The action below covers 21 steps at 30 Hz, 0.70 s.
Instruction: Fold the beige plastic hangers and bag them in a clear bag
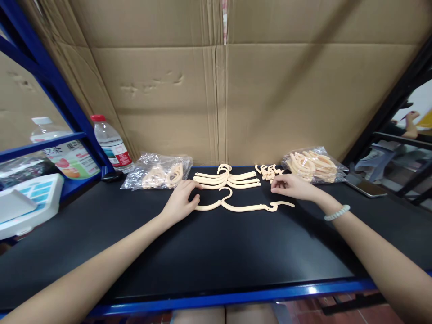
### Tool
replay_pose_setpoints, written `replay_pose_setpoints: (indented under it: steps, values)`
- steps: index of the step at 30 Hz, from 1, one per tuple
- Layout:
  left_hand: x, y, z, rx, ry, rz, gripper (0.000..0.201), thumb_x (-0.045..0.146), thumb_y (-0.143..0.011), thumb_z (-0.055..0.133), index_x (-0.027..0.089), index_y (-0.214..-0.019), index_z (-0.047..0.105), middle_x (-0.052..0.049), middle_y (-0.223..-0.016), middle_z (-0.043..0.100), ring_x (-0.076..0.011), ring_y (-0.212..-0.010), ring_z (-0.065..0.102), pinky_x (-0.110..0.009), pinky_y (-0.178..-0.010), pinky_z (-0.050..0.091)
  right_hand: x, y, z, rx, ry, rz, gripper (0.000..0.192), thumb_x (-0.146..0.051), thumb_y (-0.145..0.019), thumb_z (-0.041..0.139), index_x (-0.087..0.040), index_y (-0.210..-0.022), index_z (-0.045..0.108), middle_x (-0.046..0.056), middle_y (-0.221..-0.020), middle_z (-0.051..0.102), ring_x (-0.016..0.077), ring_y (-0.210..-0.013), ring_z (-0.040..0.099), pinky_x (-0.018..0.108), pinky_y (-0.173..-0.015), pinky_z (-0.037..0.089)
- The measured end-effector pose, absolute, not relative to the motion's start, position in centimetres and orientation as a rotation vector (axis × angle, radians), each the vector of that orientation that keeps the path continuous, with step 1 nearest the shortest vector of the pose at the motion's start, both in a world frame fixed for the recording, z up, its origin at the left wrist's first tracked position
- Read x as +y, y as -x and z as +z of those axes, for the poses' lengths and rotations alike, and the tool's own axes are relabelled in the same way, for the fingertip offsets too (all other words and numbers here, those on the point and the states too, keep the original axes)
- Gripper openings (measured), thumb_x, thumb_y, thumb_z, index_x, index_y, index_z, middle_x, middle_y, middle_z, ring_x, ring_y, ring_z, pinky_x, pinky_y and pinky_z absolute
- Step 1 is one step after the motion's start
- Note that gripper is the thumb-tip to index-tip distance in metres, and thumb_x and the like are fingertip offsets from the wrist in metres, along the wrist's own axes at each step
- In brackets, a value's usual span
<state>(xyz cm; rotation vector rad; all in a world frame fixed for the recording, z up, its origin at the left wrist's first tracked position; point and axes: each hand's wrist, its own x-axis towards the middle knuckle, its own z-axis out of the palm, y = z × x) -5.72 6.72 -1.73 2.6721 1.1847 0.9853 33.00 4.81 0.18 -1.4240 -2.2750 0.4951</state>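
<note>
A single cream plastic clothes hanger (245, 208) lies flat on the black table, its hook toward the back. At its right end is a small curved piece (272, 206) with a tail pointing right. My left hand (180, 201) rests over the hanger's left end and hides it; thumb and forefinger are apart. Several more hangers (227, 181) lie nested just behind. My right hand (290, 186) is above the table, fingers curled together, beside a pile of small cream hook pieces (269, 171). What its fingertips hold, if anything, is hidden.
Clear plastic bags of cream parts lie at back left (158, 173) and back right (312, 166). A phone (366, 186) is at the right. A water bottle (113, 146) stands back left, near a white-and-blue device (32, 202). Cardboard (162, 108) walls the back. Another person's hand (411, 118) shows far right.
</note>
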Motion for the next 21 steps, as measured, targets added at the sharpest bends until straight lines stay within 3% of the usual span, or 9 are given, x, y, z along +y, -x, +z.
replay_pose_setpoints:
  steps: [5, 9, 21]
  values:
    - [7.0, 5.7, -2.1, 1.166, -2.679, 1.000, 0.023, 0.016, -0.081, 0.047, 0.017, -0.102, 0.058, -0.009, -0.107, 0.064, -0.0262, -0.106, 0.056, -0.046, -0.096, 0.043, 5.3, -31.7, -1.2, -2.215, 1.343, 0.189, 0.016, -0.027, -0.081, 0.057, -0.017, -0.089, 0.066, 0.005, -0.080, 0.066, 0.0178, -0.068, 0.058, 0.030, -0.063, 0.046]
    - [7.6, 5.5, -2.3, 1.207, -2.671, 1.034, 0.027, 0.016, -0.080, 0.048, 0.016, -0.106, 0.057, -0.011, -0.110, 0.064, -0.0257, -0.108, 0.058, -0.044, -0.096, 0.045, 5.5, -31.1, -1.6, -2.257, 1.320, 0.091, 0.023, -0.020, -0.079, 0.060, -0.019, -0.102, 0.065, 0.007, -0.095, 0.068, 0.0186, -0.072, 0.059, 0.032, -0.067, 0.049]
    - [10.1, 6.3, -2.2, 1.338, -2.711, 0.995, 0.018, 0.009, -0.077, 0.053, 0.017, -0.090, 0.064, -0.008, -0.090, 0.070, -0.0226, -0.086, 0.065, -0.037, -0.081, 0.053, 6.7, -30.5, -2.7, -2.258, 1.294, -0.062, 0.012, -0.021, -0.085, 0.057, -0.019, -0.092, 0.066, 0.006, -0.088, 0.067, 0.0248, -0.089, 0.060, 0.038, -0.078, 0.048]
